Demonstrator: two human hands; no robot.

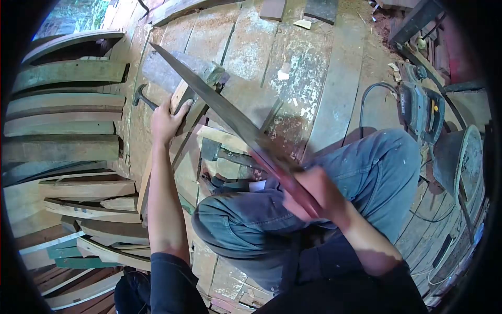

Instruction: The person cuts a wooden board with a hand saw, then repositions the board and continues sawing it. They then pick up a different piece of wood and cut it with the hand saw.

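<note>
My right hand (316, 193) is wrapped round the red handle of a handsaw (219, 107). Its long blade slants up and to the left, over the floor, and overlaps the timber near my other hand. My left hand (168, 119) grips a narrow length of wood (181, 94), thumb stretched along its side. Behind that wood lies a grey, weathered wooden block (159, 68). Just left of the fingers rests a claw hammer (140, 97). Between my knees and the saw, a hatchet (212, 149) lies on the boards.
Curved timber pieces (63, 104) are stacked along the left. At the right are a power tool (415, 107) with a cable and a cone-shaped metal vessel (455, 159). Wood chips (283, 71) and sawdust lie on the plank floor (334, 89). My bent legs (387, 167) fill the middle.
</note>
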